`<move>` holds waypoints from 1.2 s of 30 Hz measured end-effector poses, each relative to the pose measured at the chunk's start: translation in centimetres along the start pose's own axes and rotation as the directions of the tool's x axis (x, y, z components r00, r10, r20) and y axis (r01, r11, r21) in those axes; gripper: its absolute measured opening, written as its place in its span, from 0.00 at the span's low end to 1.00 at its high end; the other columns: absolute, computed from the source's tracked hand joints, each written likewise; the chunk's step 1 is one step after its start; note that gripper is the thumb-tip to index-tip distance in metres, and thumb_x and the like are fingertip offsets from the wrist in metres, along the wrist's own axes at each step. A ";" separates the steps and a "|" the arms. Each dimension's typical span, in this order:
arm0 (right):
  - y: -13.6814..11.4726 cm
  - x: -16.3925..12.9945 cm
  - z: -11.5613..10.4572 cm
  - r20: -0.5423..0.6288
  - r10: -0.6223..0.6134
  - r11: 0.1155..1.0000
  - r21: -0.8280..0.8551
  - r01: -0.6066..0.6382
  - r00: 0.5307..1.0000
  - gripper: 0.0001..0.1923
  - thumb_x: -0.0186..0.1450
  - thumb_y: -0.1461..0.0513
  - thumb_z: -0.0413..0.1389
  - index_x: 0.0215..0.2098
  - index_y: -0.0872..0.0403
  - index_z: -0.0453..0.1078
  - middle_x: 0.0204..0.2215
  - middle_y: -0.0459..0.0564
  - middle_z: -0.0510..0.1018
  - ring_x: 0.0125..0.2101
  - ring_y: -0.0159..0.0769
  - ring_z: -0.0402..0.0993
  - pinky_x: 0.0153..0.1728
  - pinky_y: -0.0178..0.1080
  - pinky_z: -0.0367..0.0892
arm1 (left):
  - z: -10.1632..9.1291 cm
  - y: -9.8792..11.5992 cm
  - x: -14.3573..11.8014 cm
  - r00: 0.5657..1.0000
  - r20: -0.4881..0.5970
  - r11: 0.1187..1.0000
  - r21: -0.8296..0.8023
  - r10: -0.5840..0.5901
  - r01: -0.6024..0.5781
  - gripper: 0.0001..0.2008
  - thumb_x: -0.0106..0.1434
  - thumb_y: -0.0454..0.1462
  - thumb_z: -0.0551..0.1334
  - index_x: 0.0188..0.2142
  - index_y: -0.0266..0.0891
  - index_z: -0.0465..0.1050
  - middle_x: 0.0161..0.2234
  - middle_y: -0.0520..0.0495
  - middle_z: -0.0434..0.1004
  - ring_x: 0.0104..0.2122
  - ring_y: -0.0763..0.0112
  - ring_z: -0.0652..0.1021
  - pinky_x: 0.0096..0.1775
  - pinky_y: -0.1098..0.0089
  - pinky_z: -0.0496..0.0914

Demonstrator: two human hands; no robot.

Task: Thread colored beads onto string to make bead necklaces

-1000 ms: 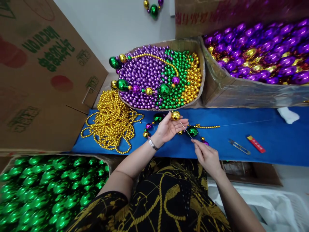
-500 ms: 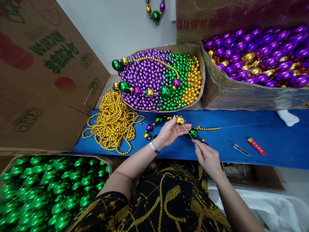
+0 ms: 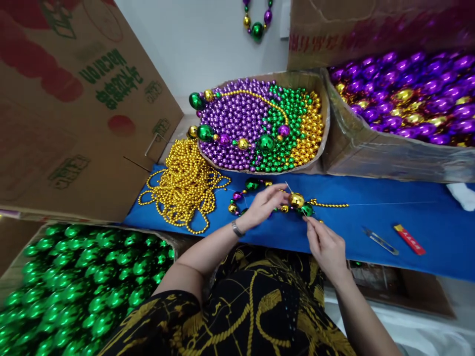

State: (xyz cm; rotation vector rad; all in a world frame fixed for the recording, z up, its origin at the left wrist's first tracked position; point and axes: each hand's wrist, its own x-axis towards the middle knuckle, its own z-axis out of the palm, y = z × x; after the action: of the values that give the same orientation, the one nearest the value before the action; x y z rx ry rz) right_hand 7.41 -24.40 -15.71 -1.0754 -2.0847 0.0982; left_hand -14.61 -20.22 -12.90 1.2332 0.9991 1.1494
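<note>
My left hand (image 3: 264,203) pinches a large gold bead (image 3: 297,200) over the blue cloth (image 3: 371,222). A thin needle (image 3: 288,187) sticks out of the bead's far side. My right hand (image 3: 325,244) holds the needle's near end just below a green bead (image 3: 307,210) of the half-made strand. That strand (image 3: 241,198) of green, purple and gold beads lies on the cloth, with a gold bead chain (image 3: 330,204) and a thin thread (image 3: 389,203) trailing right.
A cardboard tray (image 3: 318,81) of small purple, green and gold beads sits behind the cloth. A heap of gold chains (image 3: 183,185) lies left. Boxes of green (image 3: 85,282) and purple (image 3: 404,94) large beads flank me. Snips (image 3: 380,241) and a red lighter (image 3: 409,239) lie right.
The gold bead has slid down the needle toward the green bead, and the needle tip now pokes out beyond it. The camera has shifted, moving the scene rightward.
</note>
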 end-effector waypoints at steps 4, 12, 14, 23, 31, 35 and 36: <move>0.2 -0.1 0.0 -0.014 0.002 1.000 -0.026 -0.002 1.000 0.10 0.68 0.67 0.54 0.47 0.56 0.71 0.36 0.52 0.83 0.33 0.36 0.81 0.38 0.35 0.74 | -6.0 2.1 2.5 0.918 -0.078 0.517 0.843 0.389 -0.147 0.16 0.66 0.43 0.61 0.50 0.39 0.74 0.42 0.39 0.79 0.43 0.58 0.75 0.46 0.57 0.68; -0.6 -0.1 0.7 -0.026 0.011 1.000 0.010 -0.011 1.000 0.12 0.68 0.66 0.53 0.48 0.56 0.73 0.34 0.51 0.83 0.31 0.35 0.80 0.36 0.34 0.74 | -7.5 2.5 3.8 0.931 -0.074 0.537 0.832 0.357 -0.140 0.11 0.66 0.39 0.60 0.43 0.38 0.78 0.39 0.40 0.80 0.39 0.61 0.75 0.42 0.60 0.70; -0.8 -0.1 0.7 -0.013 0.021 0.999 0.031 -0.020 1.000 0.13 0.68 0.66 0.52 0.49 0.55 0.73 0.35 0.51 0.83 0.31 0.35 0.81 0.35 0.34 0.75 | -5.8 2.3 3.2 0.955 -0.196 0.878 0.467 0.224 -0.110 0.12 0.64 0.41 0.63 0.43 0.38 0.77 0.39 0.42 0.80 0.37 0.65 0.77 0.40 0.63 0.72; -0.8 -0.4 0.3 -0.005 0.012 1.000 0.025 -0.011 1.000 0.13 0.68 0.68 0.53 0.49 0.57 0.72 0.34 0.53 0.82 0.31 0.35 0.80 0.35 0.34 0.73 | -1.1 2.0 1.6 0.968 -0.030 0.799 -0.571 -0.250 0.188 0.10 0.57 0.35 0.70 0.39 0.36 0.79 0.39 0.45 0.81 0.35 0.75 0.80 0.40 0.72 0.74; -1.0 -0.5 0.1 -0.002 0.001 0.999 0.052 -0.001 1.000 0.13 0.68 0.67 0.52 0.49 0.57 0.73 0.33 0.52 0.82 0.29 0.33 0.79 0.33 0.33 0.72 | -0.9 1.6 1.7 0.974 -0.068 0.813 -0.566 -0.214 0.139 0.10 0.54 0.34 0.72 0.37 0.37 0.78 0.37 0.47 0.80 0.35 0.75 0.80 0.41 0.72 0.74; -0.9 -0.7 0.3 0.023 0.031 0.999 0.042 -0.032 0.999 0.12 0.69 0.65 0.52 0.47 0.56 0.74 0.34 0.52 0.83 0.29 0.34 0.80 0.33 0.34 0.74 | -0.7 1.2 1.6 0.978 -0.089 0.850 -0.513 -0.191 0.120 0.11 0.53 0.36 0.73 0.36 0.38 0.78 0.36 0.48 0.80 0.36 0.74 0.80 0.41 0.70 0.74; -0.8 -0.8 0.3 0.030 0.041 0.998 0.039 -0.042 0.999 0.12 0.69 0.65 0.52 0.47 0.55 0.74 0.34 0.52 0.83 0.30 0.34 0.80 0.33 0.34 0.74 | -0.7 1.1 1.6 0.979 -0.101 0.866 -0.489 -0.178 0.107 0.11 0.53 0.36 0.73 0.37 0.38 0.77 0.37 0.48 0.80 0.36 0.73 0.80 0.42 0.68 0.75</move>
State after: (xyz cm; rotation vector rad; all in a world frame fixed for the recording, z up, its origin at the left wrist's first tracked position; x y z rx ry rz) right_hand 6.92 -25.41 -16.11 -1.0999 -2.0783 0.1757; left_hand -15.11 -18.56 -11.77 0.6730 0.8230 1.2840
